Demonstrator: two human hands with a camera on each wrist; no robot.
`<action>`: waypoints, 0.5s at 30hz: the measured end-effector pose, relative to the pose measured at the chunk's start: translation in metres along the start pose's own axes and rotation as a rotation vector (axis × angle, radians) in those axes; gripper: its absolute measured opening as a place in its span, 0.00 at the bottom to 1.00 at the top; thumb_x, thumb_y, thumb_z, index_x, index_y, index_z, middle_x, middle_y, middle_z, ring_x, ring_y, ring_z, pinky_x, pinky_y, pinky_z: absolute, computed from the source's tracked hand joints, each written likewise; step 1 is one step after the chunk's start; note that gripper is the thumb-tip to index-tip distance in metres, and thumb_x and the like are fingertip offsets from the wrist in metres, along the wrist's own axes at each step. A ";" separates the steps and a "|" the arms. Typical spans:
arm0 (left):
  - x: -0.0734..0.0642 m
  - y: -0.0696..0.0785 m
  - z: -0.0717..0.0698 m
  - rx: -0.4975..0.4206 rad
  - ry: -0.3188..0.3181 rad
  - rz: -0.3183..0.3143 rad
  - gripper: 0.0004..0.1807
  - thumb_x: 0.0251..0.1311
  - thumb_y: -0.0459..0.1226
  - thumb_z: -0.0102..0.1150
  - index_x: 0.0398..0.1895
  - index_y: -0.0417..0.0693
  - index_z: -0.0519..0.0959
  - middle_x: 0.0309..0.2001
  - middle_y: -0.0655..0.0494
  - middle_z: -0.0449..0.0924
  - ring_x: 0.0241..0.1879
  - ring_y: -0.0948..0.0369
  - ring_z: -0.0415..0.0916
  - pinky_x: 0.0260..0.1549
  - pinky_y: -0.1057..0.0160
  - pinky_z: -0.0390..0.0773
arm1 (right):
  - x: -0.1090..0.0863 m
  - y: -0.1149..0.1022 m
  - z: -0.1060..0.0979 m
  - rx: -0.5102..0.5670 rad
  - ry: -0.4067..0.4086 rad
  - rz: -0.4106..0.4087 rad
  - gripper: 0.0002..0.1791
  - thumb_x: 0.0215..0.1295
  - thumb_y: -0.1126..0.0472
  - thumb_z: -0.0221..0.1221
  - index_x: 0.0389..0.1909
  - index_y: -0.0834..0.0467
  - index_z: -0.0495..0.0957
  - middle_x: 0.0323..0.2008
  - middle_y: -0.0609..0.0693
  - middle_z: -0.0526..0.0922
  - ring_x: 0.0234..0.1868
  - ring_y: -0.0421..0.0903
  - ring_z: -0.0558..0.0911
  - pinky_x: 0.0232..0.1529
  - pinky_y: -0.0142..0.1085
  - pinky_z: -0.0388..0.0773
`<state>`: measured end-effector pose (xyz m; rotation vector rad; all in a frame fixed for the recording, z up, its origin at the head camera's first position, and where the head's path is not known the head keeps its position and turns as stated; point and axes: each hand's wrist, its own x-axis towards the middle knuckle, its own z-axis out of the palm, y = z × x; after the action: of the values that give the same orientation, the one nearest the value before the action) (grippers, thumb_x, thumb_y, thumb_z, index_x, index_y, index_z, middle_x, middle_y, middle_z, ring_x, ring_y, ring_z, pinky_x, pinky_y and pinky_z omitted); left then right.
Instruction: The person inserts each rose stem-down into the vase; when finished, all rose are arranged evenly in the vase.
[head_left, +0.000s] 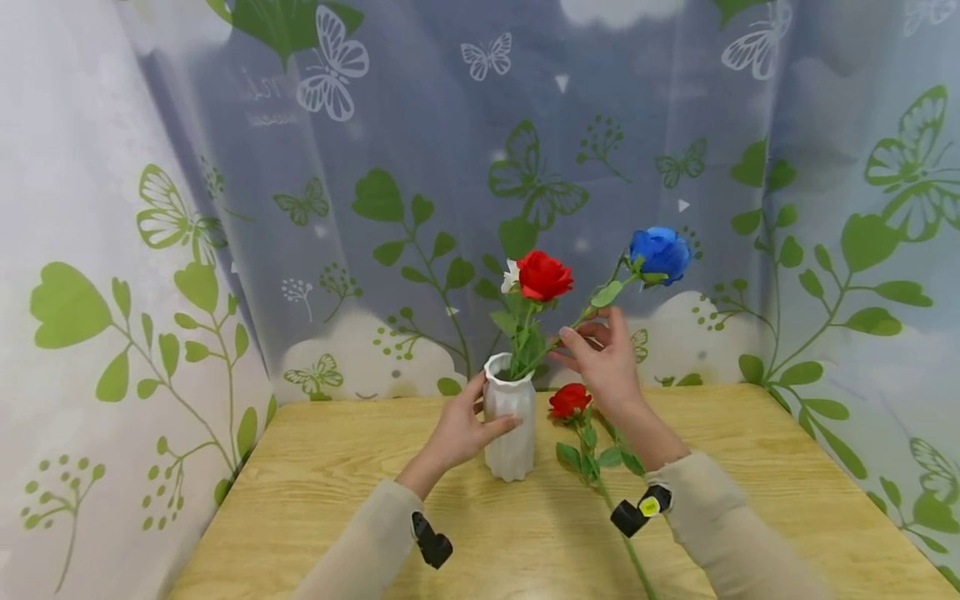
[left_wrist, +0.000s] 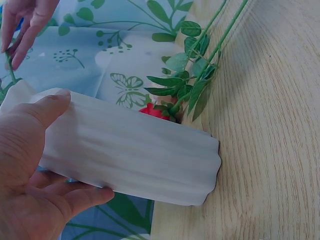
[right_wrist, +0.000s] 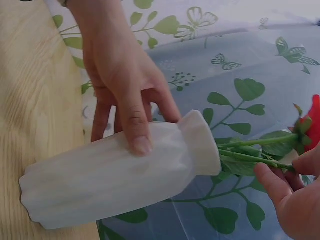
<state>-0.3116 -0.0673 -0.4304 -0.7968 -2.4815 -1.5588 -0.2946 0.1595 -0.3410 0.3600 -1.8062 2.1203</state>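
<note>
A white ribbed vase (head_left: 510, 442) stands upright on the wooden table. My left hand (head_left: 459, 427) grips it from the left, thumb across the front and fingers round the back, as the left wrist view shows. A red rose (head_left: 544, 276) and a white flower (head_left: 511, 276) rise from its mouth. My right hand (head_left: 609, 360) pinches the green stem of a blue flower (head_left: 660, 255), which leans out to the right. In the right wrist view that stem (right_wrist: 260, 160) runs into the vase's mouth beside the other stems.
On the table (head_left: 330, 467), right of the vase, lies another red rose (head_left: 570, 401) with leafy stems that reach toward the front edge, under my right forearm. A patterned curtain (head_left: 420, 100) with leaves and butterflies hangs behind the table and along both sides.
</note>
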 end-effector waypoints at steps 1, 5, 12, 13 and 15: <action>0.000 0.000 0.000 0.002 -0.001 0.003 0.45 0.65 0.41 0.74 0.82 0.52 0.62 0.72 0.46 0.74 0.72 0.46 0.72 0.69 0.42 0.77 | -0.001 0.001 0.002 -0.017 -0.009 0.000 0.15 0.77 0.71 0.58 0.52 0.55 0.63 0.37 0.49 0.77 0.44 0.48 0.89 0.48 0.42 0.91; 0.001 0.001 0.000 0.001 -0.004 0.002 0.45 0.65 0.41 0.74 0.82 0.52 0.61 0.73 0.47 0.73 0.73 0.46 0.71 0.70 0.41 0.77 | -0.002 0.006 0.010 -0.066 -0.028 0.000 0.18 0.75 0.73 0.59 0.56 0.59 0.63 0.37 0.50 0.78 0.38 0.46 0.89 0.47 0.44 0.91; 0.001 0.002 0.000 0.001 -0.004 -0.004 0.45 0.65 0.41 0.74 0.82 0.52 0.61 0.74 0.46 0.73 0.74 0.46 0.71 0.70 0.41 0.76 | -0.001 0.017 0.015 -0.154 -0.049 0.007 0.25 0.73 0.74 0.59 0.66 0.63 0.63 0.38 0.54 0.79 0.36 0.44 0.88 0.45 0.42 0.92; 0.001 0.002 0.000 0.001 -0.004 -0.006 0.45 0.65 0.41 0.74 0.82 0.51 0.61 0.74 0.46 0.72 0.74 0.46 0.71 0.70 0.41 0.76 | -0.001 0.018 0.015 -0.168 -0.051 0.009 0.24 0.74 0.73 0.59 0.66 0.64 0.63 0.39 0.57 0.81 0.36 0.45 0.89 0.45 0.43 0.91; 0.001 0.002 0.000 0.006 -0.004 -0.008 0.45 0.65 0.41 0.74 0.82 0.51 0.61 0.74 0.46 0.73 0.73 0.46 0.71 0.70 0.41 0.76 | -0.001 0.018 0.015 -0.198 -0.052 0.015 0.22 0.76 0.70 0.58 0.66 0.63 0.65 0.41 0.62 0.83 0.37 0.47 0.90 0.46 0.43 0.91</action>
<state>-0.3115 -0.0667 -0.4288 -0.7904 -2.4941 -1.5530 -0.3016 0.1419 -0.3555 0.3554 -2.0331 1.9357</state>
